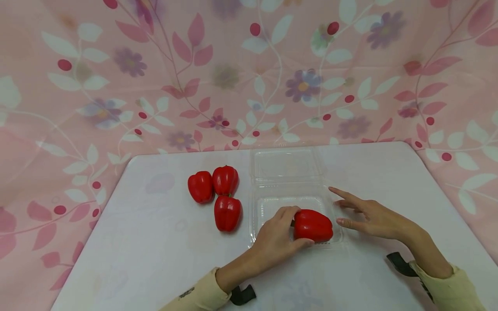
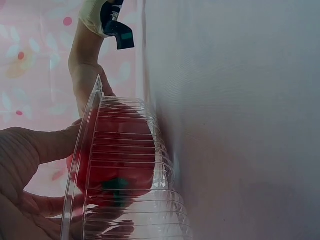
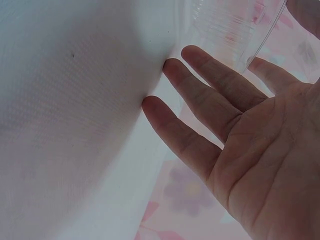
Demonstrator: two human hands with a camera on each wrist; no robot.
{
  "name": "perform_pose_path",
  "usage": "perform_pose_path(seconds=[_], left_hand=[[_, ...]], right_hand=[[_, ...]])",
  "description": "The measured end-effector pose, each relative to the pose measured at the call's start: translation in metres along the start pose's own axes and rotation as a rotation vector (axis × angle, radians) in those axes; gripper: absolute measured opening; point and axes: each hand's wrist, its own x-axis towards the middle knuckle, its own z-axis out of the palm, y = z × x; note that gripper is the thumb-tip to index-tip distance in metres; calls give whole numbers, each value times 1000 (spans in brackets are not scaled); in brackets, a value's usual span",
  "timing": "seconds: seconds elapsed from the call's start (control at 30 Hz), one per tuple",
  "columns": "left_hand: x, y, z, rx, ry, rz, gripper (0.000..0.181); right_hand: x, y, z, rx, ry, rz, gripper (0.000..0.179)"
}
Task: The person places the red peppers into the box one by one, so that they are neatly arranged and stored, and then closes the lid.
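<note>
My left hand [image 1: 272,237] grips a red bell pepper [image 1: 313,225] from its stem side, thumb along the near side and fingers over the far side. The pepper lies on its side in the front half of a clear plastic clamshell box [image 1: 268,203], whose lid [image 1: 285,165] is folded back. Through the box's ribbed wall, the left wrist view shows the pepper [image 2: 125,150] and its green stem. Just beyond the box's right edge is my right hand [image 1: 369,218], holding nothing. In the right wrist view its fingers [image 3: 192,102] are spread and fairly straight.
Left of the box, three more red bell peppers stand close together: one at the left [image 1: 201,187], one behind [image 1: 225,180] and one in front [image 1: 228,213]. A white table [image 1: 155,259] carries everything. Behind it hangs a pink floral cloth [image 1: 241,86].
</note>
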Motion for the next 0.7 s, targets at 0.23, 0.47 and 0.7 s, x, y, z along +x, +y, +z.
perform_pose_path(seconds=[0.23,0.47,0.7], left_hand=[[5,1,1,-19,-44,-18,69],[8,3,3,3,-76,-10,71],[8,1,1,-20,-91,-1,73]], right_hand=[[-1,1,0,9,1,-9,82],[-1,1,0,9,5,-8,81],[-1,0,0,15,1,-10,81]])
